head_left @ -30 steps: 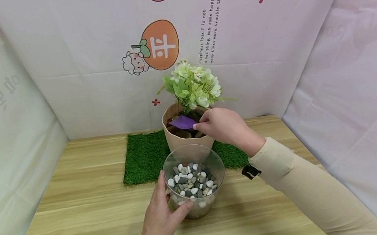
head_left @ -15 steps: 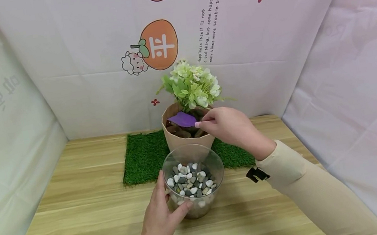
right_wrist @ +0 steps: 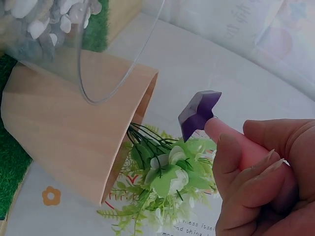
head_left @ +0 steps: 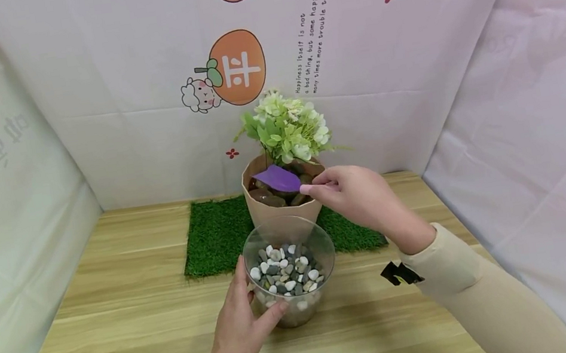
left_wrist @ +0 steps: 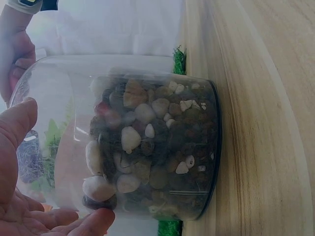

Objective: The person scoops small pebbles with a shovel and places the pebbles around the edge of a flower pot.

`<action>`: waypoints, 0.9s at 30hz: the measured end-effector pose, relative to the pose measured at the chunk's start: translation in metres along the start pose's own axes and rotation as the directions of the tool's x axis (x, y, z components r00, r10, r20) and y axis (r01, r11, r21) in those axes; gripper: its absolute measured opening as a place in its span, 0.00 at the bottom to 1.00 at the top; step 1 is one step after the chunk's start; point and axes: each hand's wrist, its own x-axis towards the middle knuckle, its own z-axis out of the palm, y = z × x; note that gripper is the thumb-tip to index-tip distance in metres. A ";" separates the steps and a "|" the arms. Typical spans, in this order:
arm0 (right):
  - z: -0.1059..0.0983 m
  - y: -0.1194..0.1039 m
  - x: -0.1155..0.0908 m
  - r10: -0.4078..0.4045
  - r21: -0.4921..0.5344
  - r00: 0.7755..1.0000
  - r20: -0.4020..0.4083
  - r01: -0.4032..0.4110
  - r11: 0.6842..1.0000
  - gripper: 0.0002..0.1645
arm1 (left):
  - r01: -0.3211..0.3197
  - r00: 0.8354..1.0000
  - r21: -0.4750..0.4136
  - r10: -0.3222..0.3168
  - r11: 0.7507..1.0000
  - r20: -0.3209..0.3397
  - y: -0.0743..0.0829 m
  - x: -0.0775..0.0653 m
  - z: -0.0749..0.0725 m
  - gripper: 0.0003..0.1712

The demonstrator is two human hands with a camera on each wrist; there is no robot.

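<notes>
My right hand (head_left: 358, 193) grips the pink handle of a small garden trowel (head_left: 278, 178). Its purple blade hangs over the opening of a beige flowerpot (head_left: 285, 215), and no stones show on it. Large brown stones (head_left: 268, 198) line the pot, around the stems of pale green and white flowers (head_left: 291, 130). In front of the pot stands a clear plastic bucket (left_wrist: 147, 142), partly filled with white and grey pebbles (head_left: 288, 272). My left hand (head_left: 240, 321) holds this bucket from the near left, thumb in front and fingers along the side.
A green mat of artificial grass (head_left: 221, 239) lies under the pot on the wooden table (head_left: 134, 318). White printed cloth (head_left: 148, 147) closes off the back and both sides. A black buckle or strap (head_left: 401, 273) hangs from the right sleeve.
The right hand and trowel have drawn back a little to the right and toward me, and the forearm swung right. The left hand and bucket have stayed almost in place.
</notes>
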 end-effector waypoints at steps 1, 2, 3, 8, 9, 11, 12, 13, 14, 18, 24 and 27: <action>0.000 0.001 -0.002 0.002 0.006 1.000 -0.006 -0.002 1.000 0.28 | 0.001 1.000 -0.003 -0.001 1.000 0.001 0.000 0.000 0.000 0.69; 0.000 0.002 -0.005 0.001 0.011 1.000 -0.014 -0.001 1.000 0.29 | 0.000 1.000 -0.007 0.000 1.000 0.002 0.000 0.000 0.000 0.69; 0.000 0.003 -0.007 -0.002 0.016 1.000 -0.019 0.002 1.000 0.29 | 0.000 1.000 -0.009 0.000 1.000 0.003 0.000 0.001 0.000 0.69; 0.003 0.006 -0.019 -0.006 0.014 0.999 -0.041 0.007 1.000 0.29 | -0.001 1.000 -0.018 0.001 1.000 0.009 0.001 0.001 0.000 0.68; 0.005 0.007 -0.021 -0.008 0.012 0.999 -0.044 0.008 1.000 0.29 | 0.001 1.000 -0.016 -0.001 1.000 0.011 0.001 0.001 0.000 0.68; 0.007 0.009 -0.026 -0.007 0.007 0.999 -0.052 0.007 1.000 0.29 | 0.007 1.000 -0.015 -0.007 1.000 0.013 0.002 0.001 -0.001 0.69; 0.008 0.010 -0.028 -0.010 0.006 0.998 -0.057 0.010 1.000 0.28 | 0.011 1.000 -0.011 -0.011 1.000 0.014 0.002 0.001 -0.001 0.69; 0.010 0.011 -0.030 -0.013 0.005 0.998 -0.064 0.014 1.000 0.28 | 0.014 1.000 -0.009 -0.014 1.000 0.015 0.002 0.000 -0.001 0.69; 0.011 0.012 -0.032 -0.017 0.005 0.997 -0.070 0.017 1.000 0.28 | 0.017 1.000 -0.009 -0.017 1.000 0.015 0.002 0.000 -0.001 0.69; 0.015 0.019 -0.041 -0.020 0.002 0.995 -0.096 0.020 1.000 0.26 | 0.022 1.000 -0.007 -0.022 1.000 0.018 0.002 0.001 -0.002 0.69; 0.020 0.033 -0.055 -0.008 0.008 0.993 -0.115 0.009 1.000 0.21 | 0.024 0.999 -0.007 -0.024 1.000 0.023 0.003 0.000 -0.002 0.69; 0.020 0.040 -0.062 0.019 0.003 0.993 -0.113 -0.019 1.000 0.22 | 0.024 0.999 -0.018 -0.024 1.000 0.026 0.003 0.000 -0.002 0.68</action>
